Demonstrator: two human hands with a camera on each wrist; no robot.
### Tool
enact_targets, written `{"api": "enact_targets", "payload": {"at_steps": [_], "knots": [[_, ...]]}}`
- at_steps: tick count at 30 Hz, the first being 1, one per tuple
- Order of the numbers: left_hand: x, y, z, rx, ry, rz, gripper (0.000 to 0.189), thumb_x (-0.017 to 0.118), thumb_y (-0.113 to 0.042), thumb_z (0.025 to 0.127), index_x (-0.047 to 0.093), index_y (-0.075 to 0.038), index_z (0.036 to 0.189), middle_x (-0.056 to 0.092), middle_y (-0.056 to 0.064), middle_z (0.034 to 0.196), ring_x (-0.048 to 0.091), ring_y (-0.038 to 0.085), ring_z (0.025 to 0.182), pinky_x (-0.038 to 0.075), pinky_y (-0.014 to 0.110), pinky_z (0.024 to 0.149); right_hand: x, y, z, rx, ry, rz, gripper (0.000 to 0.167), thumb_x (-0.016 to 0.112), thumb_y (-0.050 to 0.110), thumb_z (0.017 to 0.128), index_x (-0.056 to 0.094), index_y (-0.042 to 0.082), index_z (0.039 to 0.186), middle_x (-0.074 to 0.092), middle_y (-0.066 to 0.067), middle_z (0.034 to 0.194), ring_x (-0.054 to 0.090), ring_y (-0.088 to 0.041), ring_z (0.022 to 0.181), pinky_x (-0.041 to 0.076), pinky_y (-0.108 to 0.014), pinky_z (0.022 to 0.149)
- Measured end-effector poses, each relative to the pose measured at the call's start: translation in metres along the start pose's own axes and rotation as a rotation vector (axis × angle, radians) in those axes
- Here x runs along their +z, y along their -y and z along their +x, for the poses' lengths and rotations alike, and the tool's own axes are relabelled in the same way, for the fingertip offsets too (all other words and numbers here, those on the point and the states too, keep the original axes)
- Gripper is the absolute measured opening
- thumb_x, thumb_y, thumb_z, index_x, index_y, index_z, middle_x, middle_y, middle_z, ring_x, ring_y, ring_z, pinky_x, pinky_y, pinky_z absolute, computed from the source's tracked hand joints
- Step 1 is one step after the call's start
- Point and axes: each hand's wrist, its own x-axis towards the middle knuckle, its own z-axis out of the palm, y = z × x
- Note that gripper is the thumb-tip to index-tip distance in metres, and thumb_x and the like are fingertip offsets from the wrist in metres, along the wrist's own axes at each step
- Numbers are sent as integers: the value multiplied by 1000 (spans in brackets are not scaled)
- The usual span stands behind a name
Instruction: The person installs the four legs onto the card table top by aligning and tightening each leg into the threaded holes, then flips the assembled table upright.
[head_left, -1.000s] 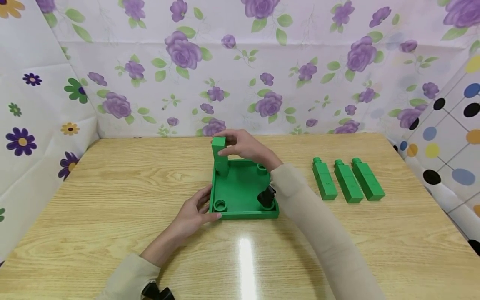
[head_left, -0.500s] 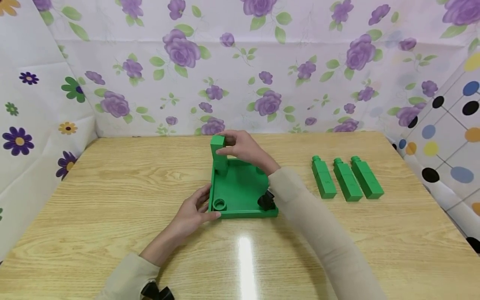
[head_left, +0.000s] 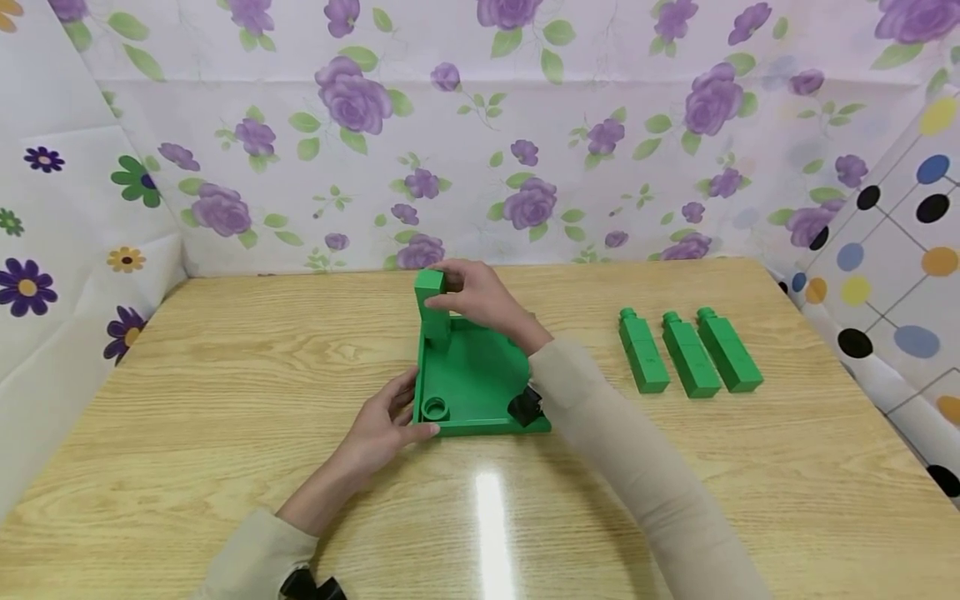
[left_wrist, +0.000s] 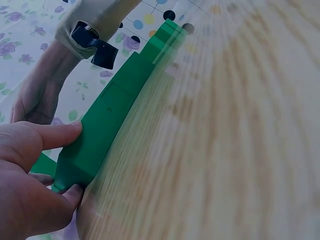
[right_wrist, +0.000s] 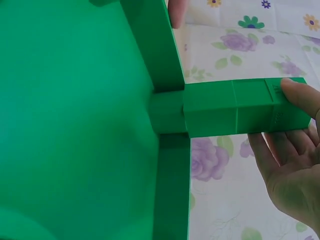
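A square green tray-like base (head_left: 480, 383) with raised walls lies on the table. A round socket (head_left: 435, 408) shows in its near left corner. At the far left corner a green block leg (head_left: 431, 308) stands upright. My right hand (head_left: 483, 296) grips the leg's upper end, thumb on one face and fingers on another, as the right wrist view shows. Its lower end meets the corner between two walls (right_wrist: 170, 195). My left hand (head_left: 382, 421) holds the base's near left corner, with the thumb on the front wall. The right sleeve hides the base's right side.
Three green block legs (head_left: 643, 350) with knobbed ends lie side by side on the wooden table (head_left: 225, 400), right of the base. A flowered cloth (head_left: 450, 133) hangs behind the table. Patterned cloths flank it left and right.
The head view shifts slightly. My right wrist and sleeve come slightly lower over the base, covering the sockets on its right side. Both hands keep their holds.
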Motion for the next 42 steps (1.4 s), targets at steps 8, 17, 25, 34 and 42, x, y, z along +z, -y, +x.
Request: {"api": "enact_targets", "payload": {"at_steps": [8, 17, 25, 34, 42], "knots": [[-1, 2, -2, -13, -2, -4, 84, 70, 5, 84, 21, -2, 153, 28, 20, 152, 25, 31, 141, 32, 35, 111, 6, -2, 0, 24, -12, -19, 46, 70, 11, 91, 55, 5, 134, 63, -10, 119, 61, -19, 107, 51, -25, 88], [3, 10, -6, -25, 13, -16, 83, 72, 2, 84, 24, -3, 152, 31, 19, 152, 27, 30, 141, 29, 38, 113, 11, -6, -12, 86, 0, -86, 52, 68, 16, 93, 48, 4, 139, 52, -13, 135, 49, -26, 126, 46, -28, 99], [7, 7, 0, -36, -5, -34, 84, 72, 2, 84, 26, -6, 152, 30, 17, 152, 28, 30, 140, 34, 35, 110, -1, -10, -48, 139, -32, -196, 62, 67, 24, 94, 41, 2, 145, 44, -15, 145, 44, -29, 132, 43, -34, 104], [1, 0, 3, -8, 2, -41, 85, 72, 5, 82, 25, -5, 153, 30, 17, 152, 28, 29, 140, 33, 33, 111, -27, -10, -104, 73, -82, -389, 51, 67, 17, 93, 51, -3, 137, 53, -20, 135, 50, -36, 124, 45, -48, 100], [-3, 1, 0, -6, 0, -41, 85, 72, 5, 83, 24, -5, 153, 29, 17, 153, 25, 27, 141, 31, 33, 112, -57, -33, -142, 110, -213, -486, 50, 68, 9, 91, 51, -7, 135, 54, -27, 131, 50, -42, 120, 46, -56, 95]]}}
